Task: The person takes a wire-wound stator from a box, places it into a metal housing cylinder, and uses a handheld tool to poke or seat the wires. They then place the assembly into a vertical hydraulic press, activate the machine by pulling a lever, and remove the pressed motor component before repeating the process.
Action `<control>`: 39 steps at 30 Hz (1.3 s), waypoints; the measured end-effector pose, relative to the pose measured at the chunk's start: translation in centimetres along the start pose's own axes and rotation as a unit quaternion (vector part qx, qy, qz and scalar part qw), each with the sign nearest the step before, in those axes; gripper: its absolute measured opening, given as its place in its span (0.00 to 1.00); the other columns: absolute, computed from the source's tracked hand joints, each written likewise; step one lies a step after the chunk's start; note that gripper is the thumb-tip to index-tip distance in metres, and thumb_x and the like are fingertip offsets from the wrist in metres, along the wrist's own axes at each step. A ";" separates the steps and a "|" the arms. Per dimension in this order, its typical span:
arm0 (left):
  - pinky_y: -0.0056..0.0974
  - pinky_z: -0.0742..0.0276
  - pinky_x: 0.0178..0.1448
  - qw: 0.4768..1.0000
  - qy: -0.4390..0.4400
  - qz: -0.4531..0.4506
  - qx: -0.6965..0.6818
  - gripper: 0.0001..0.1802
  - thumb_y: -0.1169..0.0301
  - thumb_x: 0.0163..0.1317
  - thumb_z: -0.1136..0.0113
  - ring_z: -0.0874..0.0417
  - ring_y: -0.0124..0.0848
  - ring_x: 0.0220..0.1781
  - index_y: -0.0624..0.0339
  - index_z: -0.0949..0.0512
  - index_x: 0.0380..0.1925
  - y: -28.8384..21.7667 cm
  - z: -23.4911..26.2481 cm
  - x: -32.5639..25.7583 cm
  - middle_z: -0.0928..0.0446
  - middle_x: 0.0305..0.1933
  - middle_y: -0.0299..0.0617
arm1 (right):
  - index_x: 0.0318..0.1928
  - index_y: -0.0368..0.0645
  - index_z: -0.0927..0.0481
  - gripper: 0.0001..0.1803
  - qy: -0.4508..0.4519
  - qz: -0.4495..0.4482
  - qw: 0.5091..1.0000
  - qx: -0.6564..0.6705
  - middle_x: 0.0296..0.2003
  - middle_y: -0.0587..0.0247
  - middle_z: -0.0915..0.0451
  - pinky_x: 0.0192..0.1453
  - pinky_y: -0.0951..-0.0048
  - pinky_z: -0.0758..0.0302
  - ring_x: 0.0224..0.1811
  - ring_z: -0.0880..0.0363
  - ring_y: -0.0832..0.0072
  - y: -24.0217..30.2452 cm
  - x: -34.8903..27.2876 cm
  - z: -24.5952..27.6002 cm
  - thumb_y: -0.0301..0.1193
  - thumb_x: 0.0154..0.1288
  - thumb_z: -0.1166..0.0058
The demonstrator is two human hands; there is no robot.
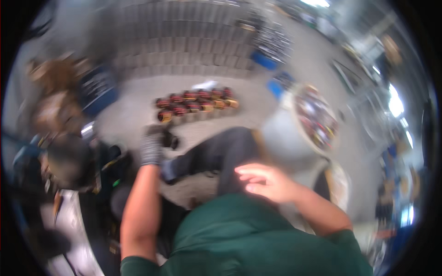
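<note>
My left hand (pixel 152 146), in a grey knit glove, is stretched out forward. Its fingers are closed on a dark round part (pixel 171 140), blurred by motion, whose exact kind I cannot make out. Beyond it on the floor stand two rows of short cylindrical parts (pixel 193 106) with red, black and yellow tops. My bare right hand (pixel 269 181) hangs over my right thigh, fingers apart and holding nothing. To its right is a large white drum (pixel 285 124) heaped with mixed small parts (pixel 317 119).
Stacked grey blocks or cylinders (pixel 184 46) line the far side. Blue crates (pixel 99 92) and brown boxes (pixel 57 108) stand at left. A white scrap (pixel 205 85) lies behind the rows. Dark machinery (pixel 69 161) is close on my left, and more blue bins (pixel 278 85) sit beyond the drum.
</note>
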State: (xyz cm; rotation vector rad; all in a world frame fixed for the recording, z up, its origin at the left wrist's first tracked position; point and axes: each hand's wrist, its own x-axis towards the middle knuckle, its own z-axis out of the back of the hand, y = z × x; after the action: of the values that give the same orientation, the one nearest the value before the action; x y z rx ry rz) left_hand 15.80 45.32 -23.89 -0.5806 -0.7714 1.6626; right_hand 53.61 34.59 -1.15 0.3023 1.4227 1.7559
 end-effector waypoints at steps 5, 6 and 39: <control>0.34 0.26 0.35 0.680 0.108 0.061 -0.723 0.11 0.68 0.70 0.38 0.24 0.27 0.28 0.57 0.27 0.30 9.1 -2.8 4.3 0.22 0.29 0.36 | 0.46 0.38 0.16 0.18 -0.326 -0.223 0.779 -0.487 0.45 0.54 0.19 0.53 0.58 0.21 0.50 0.18 0.58 -2.9 -14.5 7.6 0.39 0.63 0.36; 0.34 0.28 0.34 0.837 -0.015 0.019 -0.546 0.13 0.66 0.69 0.37 0.25 0.26 0.27 0.57 0.27 0.28 14.8 -4.3 3.5 0.23 0.28 0.35 | 0.45 0.38 0.17 0.20 -0.313 -0.245 0.762 -0.511 0.46 0.51 0.20 0.54 0.55 0.21 0.49 0.18 0.55 -3.6 -15.7 8.6 0.42 0.61 0.36; 0.43 0.17 0.44 0.938 -0.052 0.071 -0.335 0.17 0.55 0.66 0.33 0.14 0.40 0.41 0.58 0.16 0.42 26.4 -5.8 1.7 0.15 0.43 0.47 | 0.26 0.38 0.27 0.10 -0.520 -0.226 0.816 -0.111 0.51 0.60 0.23 0.54 0.71 0.29 0.46 0.26 0.75 -18.2 -38.9 12.7 0.21 0.58 0.37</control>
State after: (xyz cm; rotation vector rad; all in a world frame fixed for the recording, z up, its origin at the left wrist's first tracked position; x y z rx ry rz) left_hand 2.56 44.63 -47.46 -1.0447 -1.4212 1.5498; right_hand 94.15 15.52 -1.40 0.6163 0.4180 1.0201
